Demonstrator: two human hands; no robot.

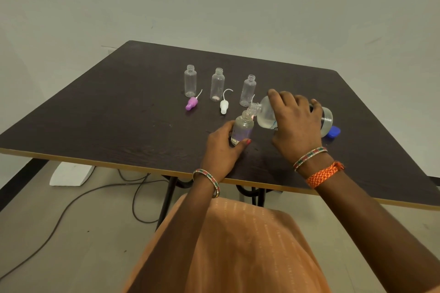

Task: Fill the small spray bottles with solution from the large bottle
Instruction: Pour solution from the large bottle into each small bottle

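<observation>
My right hand (296, 123) grips the large clear bottle (266, 114), tipped on its side with its neck pointing left over the mouth of a small clear bottle (242, 129). My left hand (222, 147) holds that small bottle upright on the dark table (119, 114); some liquid shows inside it. Three more small open bottles stand behind: one at the left (190, 84), one in the middle (217, 87), one at the right (247, 90). A purple spray cap (191, 103) and a white spray cap (224, 106) lie in front of them.
A blue cap (333, 132) lies on the table just right of the large bottle. The table's front edge runs close to my wrists. Cables (100, 190) and a white block (71, 175) lie on the floor under the table.
</observation>
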